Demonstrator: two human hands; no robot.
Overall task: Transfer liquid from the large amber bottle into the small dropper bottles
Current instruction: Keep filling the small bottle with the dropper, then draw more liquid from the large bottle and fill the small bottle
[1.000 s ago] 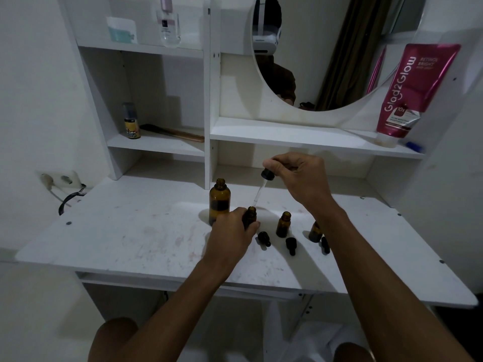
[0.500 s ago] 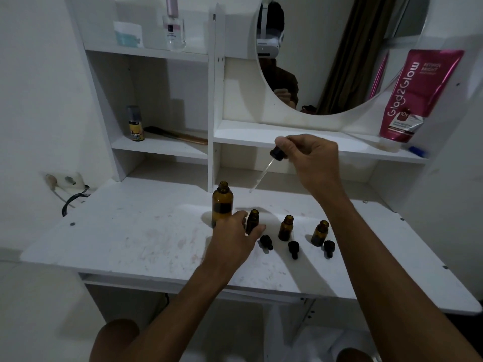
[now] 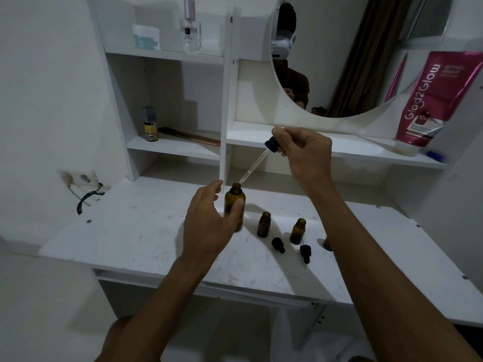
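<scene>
The large amber bottle (image 3: pixel 233 196) stands uncapped on the white desk (image 3: pixel 136 239). My left hand (image 3: pixel 206 226) wraps it, thumb on its front and fingers behind. My right hand (image 3: pixel 304 150) pinches the black bulb of a glass dropper (image 3: pixel 257 163), which slants down-left with its tip at the large bottle's mouth. Two small open amber dropper bottles (image 3: pixel 263 224) (image 3: pixel 298 231) stand to the right. A third small bottle (image 3: pixel 326 243) is mostly hidden behind my right forearm. Two black dropper caps (image 3: pixel 277 244) (image 3: pixel 305 253) lie in front of them.
A white shelf unit with a vertical divider (image 3: pixel 226 126) rises just behind the bottles. It carries a small yellow-labelled bottle (image 3: pixel 150 125), a comb (image 3: pixel 190 137), a perfume bottle (image 3: pixel 191 30) and a pink tube (image 3: pixel 428 100). A round mirror (image 3: pixel 352 56) hangs above. A wall socket and cable (image 3: pixel 83 184) sit at left.
My left hand let go of the leftmost small bottle and moved up-left onto the large bottle. My right hand lifted the dropper out of the small bottle and brought its tip to the large bottle's mouth.
</scene>
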